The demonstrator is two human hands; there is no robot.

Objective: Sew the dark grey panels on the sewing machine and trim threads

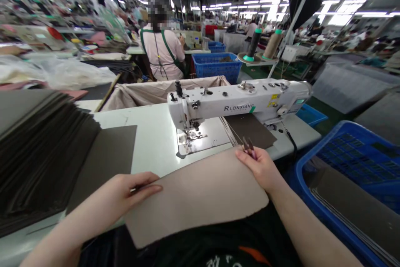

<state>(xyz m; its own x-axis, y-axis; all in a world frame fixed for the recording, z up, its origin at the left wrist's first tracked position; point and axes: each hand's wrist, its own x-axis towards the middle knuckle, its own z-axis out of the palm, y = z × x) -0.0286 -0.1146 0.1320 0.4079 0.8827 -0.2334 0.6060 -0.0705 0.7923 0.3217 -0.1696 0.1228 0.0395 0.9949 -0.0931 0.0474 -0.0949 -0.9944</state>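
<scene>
A light grey-beige flat panel (200, 194) with rounded corners is held between my two hands, tilted over my lap in front of the sewing machine (212, 104). My left hand (133, 190) pinches its left edge between thumb and fingers. At the upper right corner my right hand (262, 169) grips the panel and also holds small thread snips (249, 147), blades pointing up. Thin threads run from near that corner toward the machine. Beneath the machine arm, right of the needle plate (215, 135), lie dark brown panels (253, 129).
A tall stack of dark panels (40, 146) stands on the left of the table (153, 156). At the right is a blue basket (340, 133) holding more panels. Thread cones (254, 44) stand behind the machine. Ahead, a person (162, 52) sits facing away, near another blue basket (215, 67).
</scene>
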